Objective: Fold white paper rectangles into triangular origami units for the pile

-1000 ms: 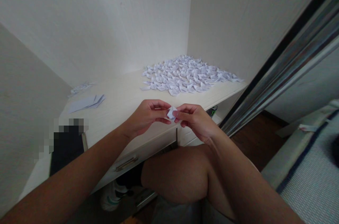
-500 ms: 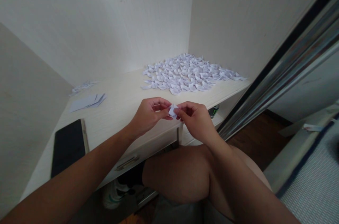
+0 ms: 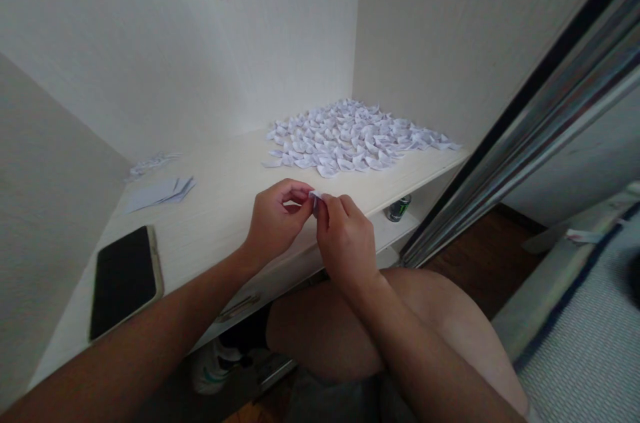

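A small folded piece of white paper (image 3: 315, 196) is pinched between my two hands, above the front edge of the desk (image 3: 225, 216). My left hand (image 3: 278, 216) grips its left side between thumb and fingertips. On the other side my right hand (image 3: 346, 231) closes on it with thumb and fingers, hiding most of the paper. Beyond my hands lies a wide spread of small folded white papers (image 3: 345, 140), many shaped like little boats. Flat white paper sheets (image 3: 155, 194) rest in a loose stack at the left of the desk.
A dark-screened tablet (image 3: 125, 280) lies at the desk's left front. Behind the sheets sits a small heap of white paper pieces (image 3: 153, 164). A drink can (image 3: 399, 208) stands on the shelf under the desktop. Walls close off the back and sides; my legs are below.
My right hand has turned over and moved left, so its back now faces up. The folded paper has shifted slightly left and up and shows less of itself.
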The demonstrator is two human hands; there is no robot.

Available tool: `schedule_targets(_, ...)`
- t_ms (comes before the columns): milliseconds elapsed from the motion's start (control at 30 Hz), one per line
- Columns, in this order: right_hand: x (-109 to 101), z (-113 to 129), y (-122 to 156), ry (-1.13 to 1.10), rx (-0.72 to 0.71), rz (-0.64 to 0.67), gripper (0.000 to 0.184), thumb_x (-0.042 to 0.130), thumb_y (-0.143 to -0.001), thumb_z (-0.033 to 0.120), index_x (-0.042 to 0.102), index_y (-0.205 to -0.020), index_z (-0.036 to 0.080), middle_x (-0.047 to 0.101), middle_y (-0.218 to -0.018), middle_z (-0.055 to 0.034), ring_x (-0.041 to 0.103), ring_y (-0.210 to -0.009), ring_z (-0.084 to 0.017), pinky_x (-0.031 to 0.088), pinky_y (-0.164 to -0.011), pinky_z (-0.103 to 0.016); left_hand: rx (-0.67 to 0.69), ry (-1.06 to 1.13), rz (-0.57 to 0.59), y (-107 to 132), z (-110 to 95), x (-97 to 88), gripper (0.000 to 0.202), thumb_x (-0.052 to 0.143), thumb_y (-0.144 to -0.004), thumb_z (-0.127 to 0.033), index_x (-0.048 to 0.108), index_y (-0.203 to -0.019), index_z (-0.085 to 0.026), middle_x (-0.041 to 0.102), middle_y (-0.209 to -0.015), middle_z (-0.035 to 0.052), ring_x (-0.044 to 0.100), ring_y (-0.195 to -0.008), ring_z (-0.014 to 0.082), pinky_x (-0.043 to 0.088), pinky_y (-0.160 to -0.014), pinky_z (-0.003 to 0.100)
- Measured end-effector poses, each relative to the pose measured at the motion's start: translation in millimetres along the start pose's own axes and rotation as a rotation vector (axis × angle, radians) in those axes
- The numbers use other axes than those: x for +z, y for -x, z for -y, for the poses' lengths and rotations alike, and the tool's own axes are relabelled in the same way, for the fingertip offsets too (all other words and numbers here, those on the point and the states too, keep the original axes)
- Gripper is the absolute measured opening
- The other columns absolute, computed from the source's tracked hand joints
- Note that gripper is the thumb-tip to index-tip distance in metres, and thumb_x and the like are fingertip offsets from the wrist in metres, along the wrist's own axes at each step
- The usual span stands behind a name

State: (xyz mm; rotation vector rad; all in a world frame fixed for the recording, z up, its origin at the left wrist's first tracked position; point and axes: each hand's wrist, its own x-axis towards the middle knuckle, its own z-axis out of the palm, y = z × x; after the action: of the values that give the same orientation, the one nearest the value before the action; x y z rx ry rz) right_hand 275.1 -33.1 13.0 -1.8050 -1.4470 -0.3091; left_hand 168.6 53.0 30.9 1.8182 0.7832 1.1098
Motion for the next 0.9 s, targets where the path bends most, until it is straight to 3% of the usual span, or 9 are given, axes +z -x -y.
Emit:
schedule_targets(133,2.2,-2.4,-0.1,-0.068,0.0,-0.019,0.023,0.052,-0.103,0.022,0.072,-0.111,0.016,0.073,-0.087,-0.0102,0.066,-0.075,-0.02,0.042,-0.066,-0.029,0.008,-0.037,-0.029,1.1,-3.6,1.6,0.015,0.077,-0.078,-0.024,0.073,-0.089,-0.015,0.073,-0.078,0.004,0.069,-0.072,0.0155,0.058,-0.065,0.024)
schedule_targets(300,6.1,-2.0,-0.1,-0.173,0.017,-0.072,0.028,0.049,-0.104,0.026,0.074,-0.114,0.018,0.076,-0.091,-0.0127,0.069,-0.083,-0.022,0.049,-0.075,-0.032,0.006,-0.048,-0.084,2.8,-2.4,3.8,0.02,0.076,-0.079,-0.025,0.073,-0.097,-0.016,0.071,-0.079,0.0027,0.069,-0.072,0.0147,0.058,-0.065,0.024)
schedule_targets(600,12.2,0.5,5.1,-0.252,-0.137,-0.088,0.033,0.047,-0.101,0.016,0.068,-0.127,0.015,0.077,-0.1,-0.0145,0.069,-0.094,-0.025,0.054,-0.09,-0.041,-0.025,0.031,-0.142,1.1,-5.3,4.3,0.022,0.077,-0.075,-0.022,0.074,-0.097,-0.017,0.066,-0.069,-0.0015,0.067,-0.065,0.0132,0.055,-0.059,0.021)
schedule_targets(733,10.5,2.6,1.7,-0.46,0.106,-0.11,0.029,0.059,-0.093,0.019,0.071,-0.119,0.021,0.077,-0.104,-0.0099,0.07,-0.095,-0.024,0.056,-0.089,-0.039,-0.16,0.195,-0.111,-1.5,-5.9,4.5,0.026,0.076,-0.073,-0.021,0.073,-0.098,-0.017,0.064,-0.07,-0.0029,0.069,-0.067,0.0154,0.061,-0.065,0.028)
schedule_targets(900,6.4,-3.4,-8.9,-0.877,0.42,-0.007,0.013,0.068,-0.088,0.027,0.074,-0.097,0.021,0.079,-0.093,-0.0069,0.073,-0.082,-0.02,0.057,-0.078,-0.033,-0.222,0.329,-0.096,-2.5,-7.7,6.5,0.022,0.08,-0.069,-0.022,0.069,-0.087,-0.016,0.068,-0.077,-0.0012,0.071,-0.072,0.0165,0.066,-0.073,0.034)
